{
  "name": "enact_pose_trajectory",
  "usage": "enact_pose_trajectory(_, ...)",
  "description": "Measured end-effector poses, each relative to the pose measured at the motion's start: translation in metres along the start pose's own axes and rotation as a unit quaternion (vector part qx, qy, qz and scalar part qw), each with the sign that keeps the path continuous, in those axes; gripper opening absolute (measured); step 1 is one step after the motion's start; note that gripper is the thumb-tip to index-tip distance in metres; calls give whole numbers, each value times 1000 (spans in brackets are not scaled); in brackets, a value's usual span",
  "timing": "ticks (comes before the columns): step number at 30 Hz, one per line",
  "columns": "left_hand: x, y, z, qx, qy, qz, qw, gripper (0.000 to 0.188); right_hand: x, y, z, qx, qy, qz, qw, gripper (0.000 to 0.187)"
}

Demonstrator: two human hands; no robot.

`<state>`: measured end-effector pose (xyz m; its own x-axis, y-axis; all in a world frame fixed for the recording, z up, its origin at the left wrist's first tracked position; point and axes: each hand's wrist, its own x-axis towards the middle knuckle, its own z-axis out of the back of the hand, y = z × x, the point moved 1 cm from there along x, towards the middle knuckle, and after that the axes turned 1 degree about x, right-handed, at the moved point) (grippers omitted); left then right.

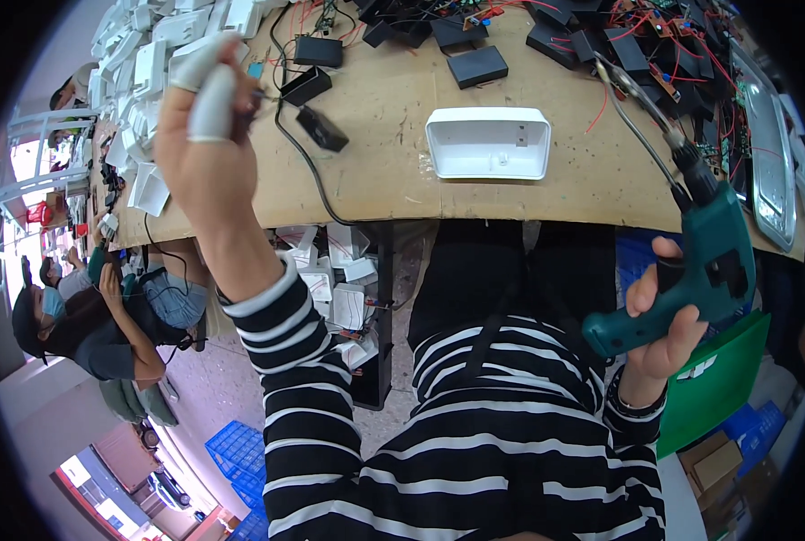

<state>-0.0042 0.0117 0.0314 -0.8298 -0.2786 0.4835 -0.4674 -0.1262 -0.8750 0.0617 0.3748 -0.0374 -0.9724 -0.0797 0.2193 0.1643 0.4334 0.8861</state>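
Fingers of the right hand are wrapped tight round the grip of a teal pistol-shaped electric screwdriver, held off the near right edge of the brown board worktop. The tool's long axis runs from the hand up and to the left, its thin metal bit slanting over the table's right part, the tip well right of and beyond the white rectangular plastic tray-like housing.

That housing lies open side up near the table's near edge, roughly central, its long side running left to right. It sits between the two hands, nearer the screwdriver than the left hand.

The left hand is raised over the left part of the table, fingers with white finger cots pinched closed on something small and dark; what it is cannot be told. Just right of it lie small black plastic boxes and a black cable. White plastic shells are heaped far left.
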Motion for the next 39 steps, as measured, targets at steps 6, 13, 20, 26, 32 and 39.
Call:
enact_pose_trajectory(6, -42, -9, -34, 196, 168, 59, 964, 20, 23, -22, -20, 109, 17, -60, 992, 60)
enact_pose_trajectory(13, -49, -15, -37, 169, 179, 39, 968, 18, 39, -36, -46, 181, 30, -105, 977, 64)
enact_pose_trajectory(20, -73, -79, -5, 41, 113, 27, 992, 13, 39, -41, -69, 229, -1, -143, 963, 55)
enact_pose_trajectory(26, -92, -22, -61, 207, 274, 45, 938, 19, 44, -45, -65, 205, -29, -156, 966, 57)
enact_pose_trajectory(32, -100, 23, -91, 253, 174, -59, 950, 22, 45, -46, -66, 189, -49, -174, 965, 60)
enact_pose_trajectory(39, -108, 34, -103, 298, 137, -107, 939, 22, 47, -46, -66, 179, -49, -167, 968, 58)
